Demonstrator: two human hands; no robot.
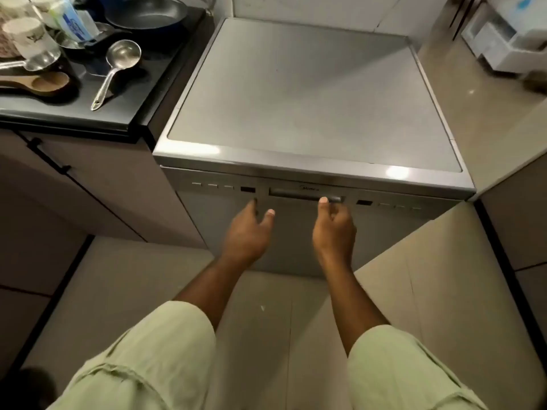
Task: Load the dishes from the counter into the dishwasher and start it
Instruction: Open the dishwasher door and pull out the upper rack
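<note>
We're square on to the silver freestanding dishwasher (310, 93), and its door is shut, so loading has not begun. The long recessed bar handle (305, 193) sits in the middle of the control strip, its long axis running nine to three.

The right hand (333, 229) is the nearer one. The handle lies at twelve o'clock from it and the thumb tip is right up at the bar's right end. Its fingers are loosely curled below the bar and, as far as we can see, clamped on nothing. The left hand (247, 232) hangs spread and empty, with the handle's left end just off at one o'clock.

The dishes wait well apart at ten o'clock on the black counter (154, 69): a steel ladle (118, 63), a wooden spoon (38, 84), a dark frying pan (145, 11) and pale printed cups (29, 37).

We reckon the next call is fingers up into that recess, then a pull toward six o'clock to drop the door.
</note>
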